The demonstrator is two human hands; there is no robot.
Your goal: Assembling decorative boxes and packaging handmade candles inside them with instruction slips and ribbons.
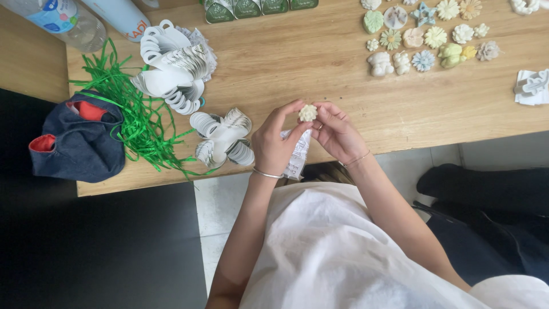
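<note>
The person is sitting at the near edge of the pale wooden table (297, 63), both hands raised just above that edge. Between them sits a small cream-white flower-shaped wax piece (307, 113), and everything here turns on how it is lying: it is caught between the two grips, petals facing up toward the camera, with the left hand (274, 140) closing on it from its left and the right hand (334, 131) from its right. Neither hand is nearer than the other; the piece is sitting at the fingertips of both, pinched there rather than resting in a palm. The piece is roundish, so no long axis is showing.

The left hand's thumb and forefinger are curling up around the flower's left rim, and that grip is closed on it. The right hand's fingertips are pressing in on the opposite rim, also closed on it. A crinkled clear plastic wrapper with print (297, 154) is hanging below the hands, over the table's near edge; I cannot tell which hand is pinning it.

Just left of the hands, white looped paper tags (223, 137) are lying in a cluster, with a bigger heap (171, 66) further back, beside shredded green ribbon (137, 114) and a dark denim pouch (77, 140). Toward the far right corner, rows of pastel moulded flower pieces (426, 34) are lying well apart from the hands.
</note>
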